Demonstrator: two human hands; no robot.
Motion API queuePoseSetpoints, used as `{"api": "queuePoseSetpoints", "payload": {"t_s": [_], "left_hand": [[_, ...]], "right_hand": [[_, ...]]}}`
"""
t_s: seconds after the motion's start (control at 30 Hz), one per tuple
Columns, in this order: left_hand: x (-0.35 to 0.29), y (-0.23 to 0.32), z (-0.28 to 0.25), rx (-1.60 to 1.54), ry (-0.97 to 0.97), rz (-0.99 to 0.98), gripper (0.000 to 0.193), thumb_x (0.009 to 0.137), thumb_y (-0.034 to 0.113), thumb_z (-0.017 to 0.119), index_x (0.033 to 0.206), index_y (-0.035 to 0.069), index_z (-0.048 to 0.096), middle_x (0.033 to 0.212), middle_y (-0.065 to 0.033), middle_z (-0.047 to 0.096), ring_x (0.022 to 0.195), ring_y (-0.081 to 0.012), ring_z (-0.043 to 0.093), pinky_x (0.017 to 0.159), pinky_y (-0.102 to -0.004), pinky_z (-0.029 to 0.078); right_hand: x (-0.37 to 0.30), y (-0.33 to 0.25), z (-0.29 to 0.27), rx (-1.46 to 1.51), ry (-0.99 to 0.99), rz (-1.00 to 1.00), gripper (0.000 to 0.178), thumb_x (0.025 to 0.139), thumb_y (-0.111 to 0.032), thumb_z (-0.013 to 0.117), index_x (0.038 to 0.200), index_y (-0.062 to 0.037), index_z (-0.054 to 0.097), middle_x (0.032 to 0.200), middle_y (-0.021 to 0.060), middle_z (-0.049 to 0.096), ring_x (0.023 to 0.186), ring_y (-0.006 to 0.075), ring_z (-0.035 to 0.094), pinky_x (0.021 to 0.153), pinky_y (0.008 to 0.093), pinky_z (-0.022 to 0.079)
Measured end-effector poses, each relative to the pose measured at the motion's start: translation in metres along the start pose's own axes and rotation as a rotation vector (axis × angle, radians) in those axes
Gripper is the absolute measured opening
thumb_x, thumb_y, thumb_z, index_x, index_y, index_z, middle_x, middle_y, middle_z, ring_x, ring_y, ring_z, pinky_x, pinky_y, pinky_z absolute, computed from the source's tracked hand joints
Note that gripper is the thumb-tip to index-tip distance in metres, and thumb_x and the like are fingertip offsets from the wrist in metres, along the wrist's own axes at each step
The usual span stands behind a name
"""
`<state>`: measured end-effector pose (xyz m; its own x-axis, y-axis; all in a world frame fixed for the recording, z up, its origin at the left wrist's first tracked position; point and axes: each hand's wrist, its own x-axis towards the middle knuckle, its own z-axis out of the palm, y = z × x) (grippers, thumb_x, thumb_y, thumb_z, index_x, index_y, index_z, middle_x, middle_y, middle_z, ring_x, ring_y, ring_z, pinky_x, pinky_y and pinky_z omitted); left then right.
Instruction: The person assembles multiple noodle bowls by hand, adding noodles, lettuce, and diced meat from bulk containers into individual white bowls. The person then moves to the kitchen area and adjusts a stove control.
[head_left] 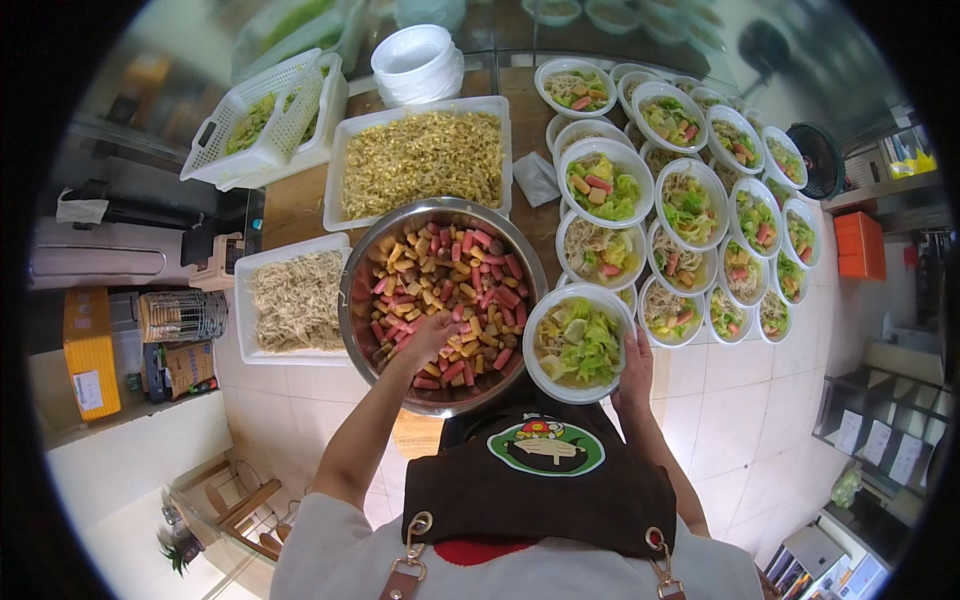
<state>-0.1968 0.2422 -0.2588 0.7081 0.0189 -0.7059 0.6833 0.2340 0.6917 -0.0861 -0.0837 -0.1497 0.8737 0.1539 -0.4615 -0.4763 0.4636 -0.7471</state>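
Observation:
My left hand (pixel 432 336) reaches into a large steel bowl (pixel 533 262) of mixed pieces: pink sausage chunks, tan cubes and brown balls. Its fingers are bent down among the sausage pieces (pixel 470 374); what they pinch, if anything, is too small to make out. My right hand (pixel 634 366) grips the right rim of a white bowl (pixel 537 372) beside the steel bowl. Lettuce (pixel 588 345) and some pale noodles lie in that white bowl, with no sausage pieces visible on top.
Stacked filled bowls (pixel 605 187) crowd the table's right side. Behind the steel bowl is a tray of yellow-topped sprouts (pixel 420 160); a tray of pale noodles (pixel 298 302) sits left. Empty white bowls (pixel 415 55) are stacked at the back, near a white basket of greens (pixel 250 125).

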Motion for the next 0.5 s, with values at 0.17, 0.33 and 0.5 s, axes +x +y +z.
{"api": "queuePoseSetpoints", "payload": {"t_s": [0.17,0.33,0.5], "left_hand": [[-0.022,0.044,0.022,-0.039,0.118,0.087,0.016,0.091,0.014,0.050,0.103,0.005,0.057,0.083,-0.0002,0.058,0.084,-0.0094,0.059,0.068,-0.0209,0.045],[-0.046,0.069,0.035,-0.008,-0.069,0.142,0.018,0.092,0.016,0.052,0.105,0.005,0.058,0.087,-0.0001,0.059,0.083,-0.0076,0.056,0.071,-0.0216,0.045],[-0.073,0.113,0.051,0.167,-0.262,0.131,0.025,0.091,0.014,0.053,0.115,0.004,0.056,0.101,-0.0008,0.061,0.092,-0.0096,0.054,0.080,-0.0237,0.044]], "right_hand": [[0.003,0.000,0.001,-0.058,-0.069,0.070,0.029,0.094,-0.015,0.046,0.119,-0.0001,0.048,0.109,0.0110,0.059,0.093,0.0169,0.060,0.079,0.0283,0.052],[0.012,-0.011,0.045,-0.292,-0.452,0.275,0.039,0.092,-0.016,0.050,0.128,-0.0039,0.044,0.122,0.0120,0.052,0.110,0.0195,0.053,0.092,0.0304,0.044],[0.040,0.020,0.094,-0.358,-0.858,0.476,0.051,0.086,-0.016,0.056,0.134,-0.0068,0.039,0.134,0.0110,0.042,0.124,0.0199,0.040,0.104,0.0315,0.031]]}}
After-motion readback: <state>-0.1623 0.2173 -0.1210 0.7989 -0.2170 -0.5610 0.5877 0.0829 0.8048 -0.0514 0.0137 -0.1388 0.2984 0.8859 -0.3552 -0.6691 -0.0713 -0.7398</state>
